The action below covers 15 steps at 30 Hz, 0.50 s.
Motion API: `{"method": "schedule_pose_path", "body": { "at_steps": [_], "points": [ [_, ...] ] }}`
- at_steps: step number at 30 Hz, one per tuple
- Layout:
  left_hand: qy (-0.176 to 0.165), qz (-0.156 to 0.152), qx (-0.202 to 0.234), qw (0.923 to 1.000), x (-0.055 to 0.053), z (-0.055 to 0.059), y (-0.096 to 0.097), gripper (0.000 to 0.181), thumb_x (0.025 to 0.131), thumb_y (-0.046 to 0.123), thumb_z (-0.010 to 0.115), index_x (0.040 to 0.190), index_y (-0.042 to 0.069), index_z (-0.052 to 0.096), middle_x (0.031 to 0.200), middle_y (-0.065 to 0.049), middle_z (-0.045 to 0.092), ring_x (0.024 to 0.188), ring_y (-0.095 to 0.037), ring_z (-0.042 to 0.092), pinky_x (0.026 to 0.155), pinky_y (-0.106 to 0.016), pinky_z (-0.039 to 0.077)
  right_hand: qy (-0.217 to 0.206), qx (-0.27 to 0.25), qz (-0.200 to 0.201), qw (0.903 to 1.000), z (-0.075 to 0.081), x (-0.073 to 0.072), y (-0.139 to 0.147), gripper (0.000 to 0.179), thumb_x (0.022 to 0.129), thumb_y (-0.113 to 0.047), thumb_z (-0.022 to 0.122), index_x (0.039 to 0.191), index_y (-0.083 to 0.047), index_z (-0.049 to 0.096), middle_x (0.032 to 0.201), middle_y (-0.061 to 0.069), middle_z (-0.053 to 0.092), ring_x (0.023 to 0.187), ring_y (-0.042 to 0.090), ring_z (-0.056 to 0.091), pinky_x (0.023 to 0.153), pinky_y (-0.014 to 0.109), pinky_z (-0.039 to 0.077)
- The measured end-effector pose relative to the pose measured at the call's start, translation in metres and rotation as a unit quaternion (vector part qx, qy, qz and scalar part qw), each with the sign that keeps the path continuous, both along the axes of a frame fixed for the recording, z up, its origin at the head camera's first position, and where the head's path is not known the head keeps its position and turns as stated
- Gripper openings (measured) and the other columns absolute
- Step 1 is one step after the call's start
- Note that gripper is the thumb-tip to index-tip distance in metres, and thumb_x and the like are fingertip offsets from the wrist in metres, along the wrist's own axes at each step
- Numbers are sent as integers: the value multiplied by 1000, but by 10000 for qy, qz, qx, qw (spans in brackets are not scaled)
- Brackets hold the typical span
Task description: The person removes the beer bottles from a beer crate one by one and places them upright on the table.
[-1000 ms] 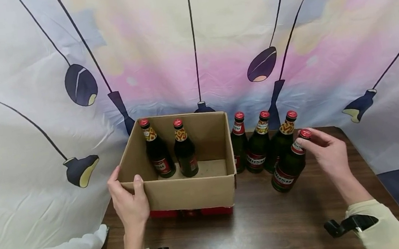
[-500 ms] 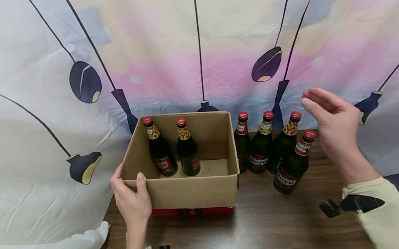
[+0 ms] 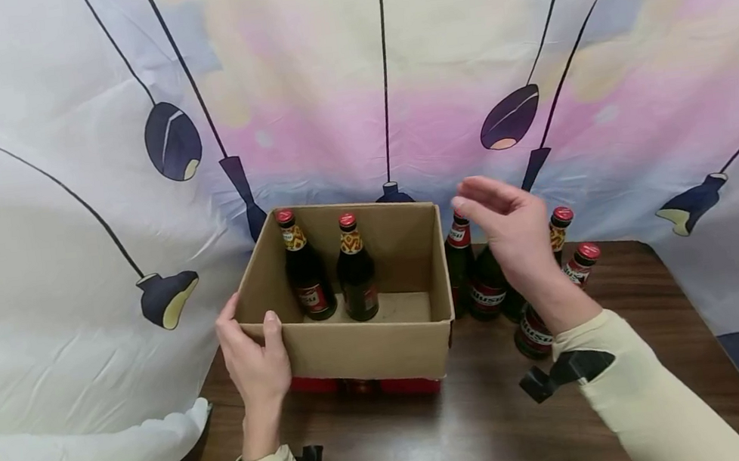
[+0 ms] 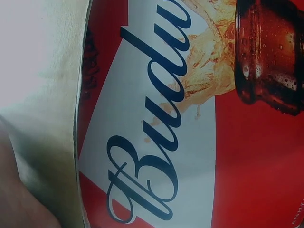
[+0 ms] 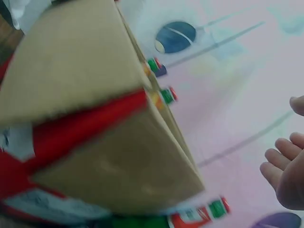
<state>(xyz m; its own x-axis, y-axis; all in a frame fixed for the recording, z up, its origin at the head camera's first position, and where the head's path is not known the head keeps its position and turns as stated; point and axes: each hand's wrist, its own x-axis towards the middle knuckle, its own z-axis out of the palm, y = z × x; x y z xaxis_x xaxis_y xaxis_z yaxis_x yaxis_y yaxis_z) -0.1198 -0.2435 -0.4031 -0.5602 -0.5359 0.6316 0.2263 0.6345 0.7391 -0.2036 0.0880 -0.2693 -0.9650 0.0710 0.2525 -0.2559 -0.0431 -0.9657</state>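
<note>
Hanging empty, the right grip (image 3: 513,233) had the upright bottle (image 3: 460,269) at its eight o'clock, left grip (image 3: 258,365) clasping the box (image 3: 362,349) farther off.

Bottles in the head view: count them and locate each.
6. Two bottles stand side by side inside the box; four bottles to its right, some partly behind the right hand. Others may be hidden.
</note>
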Motion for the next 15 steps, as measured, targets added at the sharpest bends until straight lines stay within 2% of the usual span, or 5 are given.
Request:
{"method": "schedule_pose_path", "body": {
  "at_steps": [3,7,12,15],
  "points": [
    [32,31,19,10000,-1,0,0,63,94,28,61,150,2,49,144,-29,55,129,-46,55,104,-59,40,-55,177,177,9997,-4,-1,-20,39,94,-14,78,133,-6,73,130,11,75,109,5,72,94,21,55],
    [36,79,40,10000,-1,-1,0,62,93,28,61,149,3,49,144,-28,55,129,-46,55,104,-59,40,-157,57,394,9991,-6,-5,-47,39,93,-11,79,131,-4,73,133,19,73,110,7,72,95,22,55],
    [44,91,30,9999,0,-1,0,62,94,27,61,149,3,50,144,-27,55,129,-45,55,104,-59,40,-282,-242,401,9985,-5,-12,-75,37,91,-8,80,128,-4,75,128,16,75,114,14,73,98,26,55],
    [54,65,11,10000,0,-1,1,61,94,27,61,149,3,50,144,-27,56,129,-44,55,104,-59,41,-374,-140,463,9981,-6,-16,-88,37,91,-9,80,128,-4,75,129,17,75,120,20,72,101,32,55]
  ]
}}
